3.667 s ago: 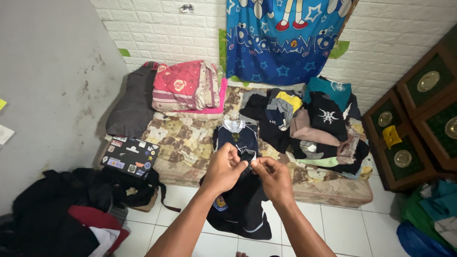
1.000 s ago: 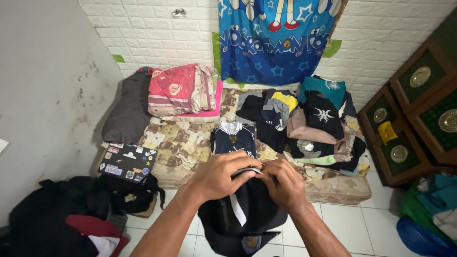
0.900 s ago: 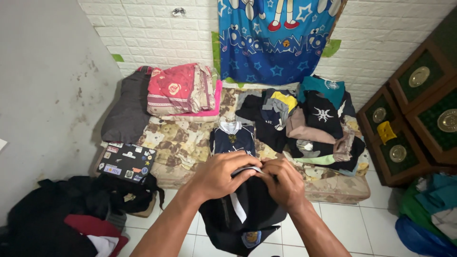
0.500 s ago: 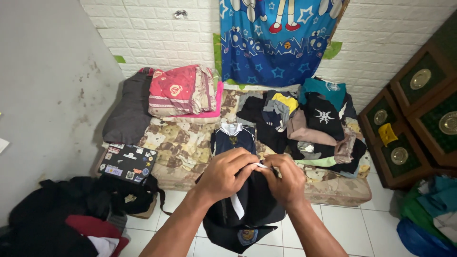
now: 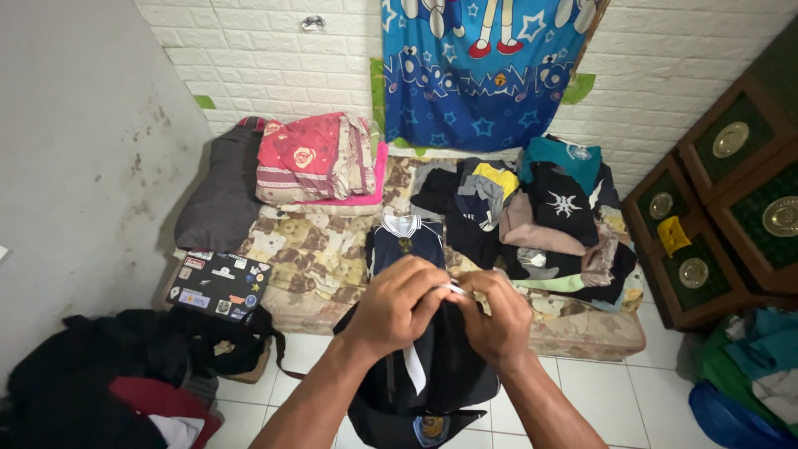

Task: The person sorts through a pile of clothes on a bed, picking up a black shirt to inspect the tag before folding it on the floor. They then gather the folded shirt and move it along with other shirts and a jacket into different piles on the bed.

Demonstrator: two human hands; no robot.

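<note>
My left hand (image 5: 397, 306) and my right hand (image 5: 497, 317) both grip the upper edge of a black garment (image 5: 432, 378) with a white stripe and a round badge at its bottom. It hangs bunched below my hands, above the white floor tiles. Just beyond my hands a folded navy shirt (image 5: 405, 240) with a white collar lies flat on the patterned mattress (image 5: 312, 245).
A heap of unfolded clothes (image 5: 540, 220) covers the mattress's right half. Folded pink bedding (image 5: 316, 158) and a grey pillow (image 5: 218, 195) lie at the back left. A stickered laptop (image 5: 218, 283) rests over dark bags (image 5: 116, 366). A wooden cabinet (image 5: 723, 208) stands on the right.
Over the past seconds my hands gathered the black garment and lifted it; it was turned so the badge now hangs at the bottom. In the last half second little has moved.
</note>
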